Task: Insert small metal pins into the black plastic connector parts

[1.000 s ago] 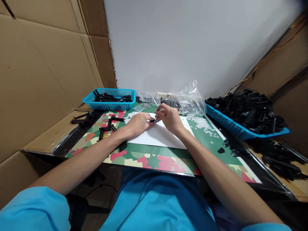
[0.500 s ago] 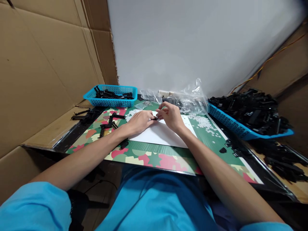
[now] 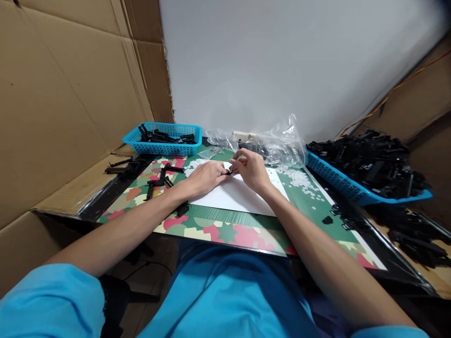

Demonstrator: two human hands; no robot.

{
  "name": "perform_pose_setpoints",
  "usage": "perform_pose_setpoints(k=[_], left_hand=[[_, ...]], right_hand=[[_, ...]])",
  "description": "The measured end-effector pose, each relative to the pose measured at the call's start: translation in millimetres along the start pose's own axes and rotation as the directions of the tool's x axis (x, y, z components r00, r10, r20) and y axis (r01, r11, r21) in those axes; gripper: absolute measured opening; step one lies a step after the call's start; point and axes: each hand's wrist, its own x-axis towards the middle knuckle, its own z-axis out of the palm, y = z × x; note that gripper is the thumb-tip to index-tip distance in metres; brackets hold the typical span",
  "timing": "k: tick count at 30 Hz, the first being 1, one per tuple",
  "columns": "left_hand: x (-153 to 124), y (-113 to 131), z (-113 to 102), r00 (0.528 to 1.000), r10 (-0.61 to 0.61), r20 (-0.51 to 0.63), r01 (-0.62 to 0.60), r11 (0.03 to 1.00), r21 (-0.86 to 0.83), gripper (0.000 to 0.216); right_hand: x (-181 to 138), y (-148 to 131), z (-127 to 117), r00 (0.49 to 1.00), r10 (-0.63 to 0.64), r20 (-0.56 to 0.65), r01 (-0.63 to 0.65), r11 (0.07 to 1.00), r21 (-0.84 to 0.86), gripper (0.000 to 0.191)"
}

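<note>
Over a white sheet [image 3: 236, 197] on the table, my two hands meet at a small black part [image 3: 229, 172]. The fingers of my left hand [image 3: 207, 177] are closed on this part, which is mostly hidden by them. My right hand [image 3: 251, 170] is bent in a pinch just above the part's right end; what lies between its fingertips is too small to make out. Small white discs [image 3: 298, 179] are scattered right of the sheet, and more discs [image 3: 194, 165] lie behind my left hand. Several black plastic pieces [image 3: 164, 177] rest left of my left wrist.
A blue basket [image 3: 165, 149] of black parts stands at the back left. Another blue basket [image 3: 338, 182], heaped with black parts, is at the right. Clear plastic bags [image 3: 282, 145] lie along the wall. Loose black pieces [image 3: 343, 218] sit near the right edge. Cardboard [image 3: 70, 70] rises at left.
Both hands stay in nearly the same place and pose over the white sheet. The view has shifted very slightly; nothing else visibly differs.
</note>
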Motion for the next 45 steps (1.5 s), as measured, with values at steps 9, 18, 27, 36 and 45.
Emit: perform_pose_setpoints(k=[9, 18, 27, 36, 45], left_hand=[[1.1, -1.9, 2.8, 1.000, -0.003, 0.015, 0.004, 0.999, -0.054, 0.039], [2.1, -6.7, 5.7, 1.000, 0.031, 0.001, -0.030, 0.995, -0.092, 0.041], [1.2, -5.0, 4.4, 1.000, 0.030, -0.008, -0.031, 0.994, -0.100, 0.040], [2.1, -4.7, 4.3, 0.999, 0.042, -0.002, -0.042, 0.986, -0.159, 0.039], [3.5, -8.1, 6.6, 0.997, 0.077, -0.022, -0.079, 0.990, -0.117, 0.038]], right_hand=[[0.9, 0.6, -1.8, 1.000, 0.002, 0.007, -0.002, 1.000, 0.019, 0.036], [-1.0, -6.7, -1.3, 1.000, -0.019, 0.002, 0.019, 0.998, -0.063, 0.026], [0.2, -10.6, -2.1, 0.998, -0.053, 0.021, 0.055, 0.988, -0.143, 0.012], [-0.8, -10.1, -3.1, 0.997, -0.063, 0.037, 0.067, 0.991, -0.114, 0.016], [-5.5, -9.5, 0.7, 0.997, -0.081, -0.001, 0.080, 0.990, -0.116, 0.017]])
